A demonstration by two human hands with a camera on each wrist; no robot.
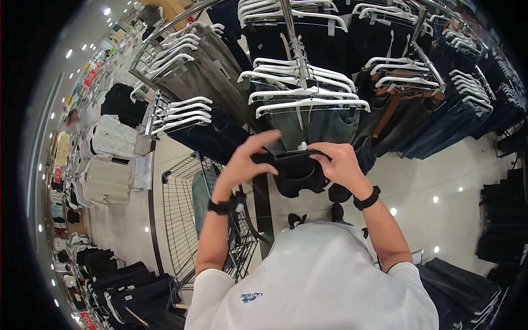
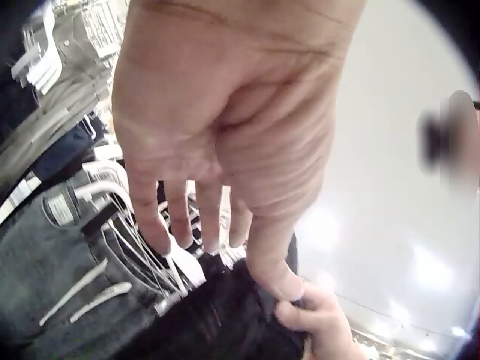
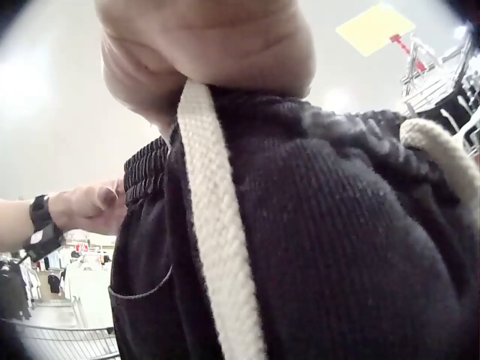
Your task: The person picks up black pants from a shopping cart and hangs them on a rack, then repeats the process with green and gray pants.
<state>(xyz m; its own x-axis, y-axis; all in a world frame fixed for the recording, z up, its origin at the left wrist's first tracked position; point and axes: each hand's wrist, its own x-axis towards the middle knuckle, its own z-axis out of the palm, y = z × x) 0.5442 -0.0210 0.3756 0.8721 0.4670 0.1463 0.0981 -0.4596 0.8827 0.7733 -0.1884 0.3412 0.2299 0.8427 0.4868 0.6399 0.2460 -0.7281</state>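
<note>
A pair of black trousers [image 1: 294, 179] with a ribbed elastic waistband hangs in front of the person. The right hand [image 1: 336, 160] grips the waistband, its thumb and fingers folded over the edge. In the right wrist view, a white drawstring [image 3: 216, 232] drops down the dark ribbed cloth below that hand. Beside the other end of the waistband is the left hand [image 1: 246, 164], fingers extended and thumb spread apart. The left wrist view shows its palm [image 2: 240, 127] with straight fingers above the black cloth. Greenish-grey trousers [image 1: 324, 125] on white hangers hang just beyond.
A metal rack post [image 1: 297, 55] with white hangers [image 1: 313, 104] stands straight ahead. A wire shopping cart [image 1: 181, 187] with grey-green cloth inside is at the left. Folded dark trousers [image 1: 459, 286] lie at the lower right. More garments hang on both sides over a tiled floor [image 1: 418, 192].
</note>
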